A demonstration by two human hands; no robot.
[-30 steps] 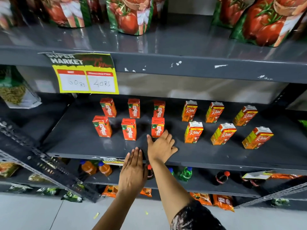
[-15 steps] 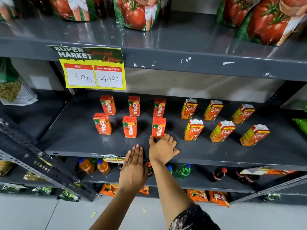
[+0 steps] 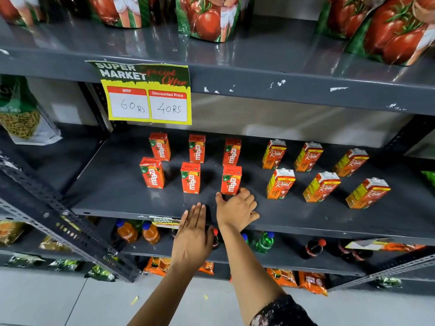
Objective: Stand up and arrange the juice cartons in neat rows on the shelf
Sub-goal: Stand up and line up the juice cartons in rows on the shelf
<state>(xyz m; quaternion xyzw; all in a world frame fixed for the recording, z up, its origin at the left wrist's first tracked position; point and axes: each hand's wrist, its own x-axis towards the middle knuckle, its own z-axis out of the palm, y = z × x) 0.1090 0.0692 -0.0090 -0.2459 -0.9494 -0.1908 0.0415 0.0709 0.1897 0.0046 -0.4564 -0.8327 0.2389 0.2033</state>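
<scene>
Grey metal shelf [image 3: 117, 198], middle tier of a dark racking unit, holding all twelve juice cartons upright in two rows of six; upper shelf [image 3: 259, 74] above it, carrying tomato-printed pouches [image 3: 209, 20] along its top; yellow price card [image 3: 147, 95] hanging from the upper shelf's front edge, headed "Super Market", marked 60 Rs and 40 Rs; snack packet [image 3: 21, 114] at far left, on the neighbouring bay; left hand [image 3: 193, 236], flat and open, fingers together and extended, held over the shelf's front edge, gripping nothing; right hand [image 3: 236, 210], palm down on the shelf board, fingers spread and loosely curled, holding nothing, its fingertips just touching the base of the front Maaza carton [image 3: 231, 180]; Real cartons [image 3: 322, 187], six, orange with yellow sides, on the right half of the shelf, three behind and three in front, evenly spaced; Maaza cartons [image 3: 190, 177], six, red-orange, on the left half, three behind and three in front, the front right one nearest the right hand; bottles [image 3: 138, 231], orange, green and dark, on the tier below; orange packets [image 3: 294, 277] on the lowest tier, near the floor.
</scene>
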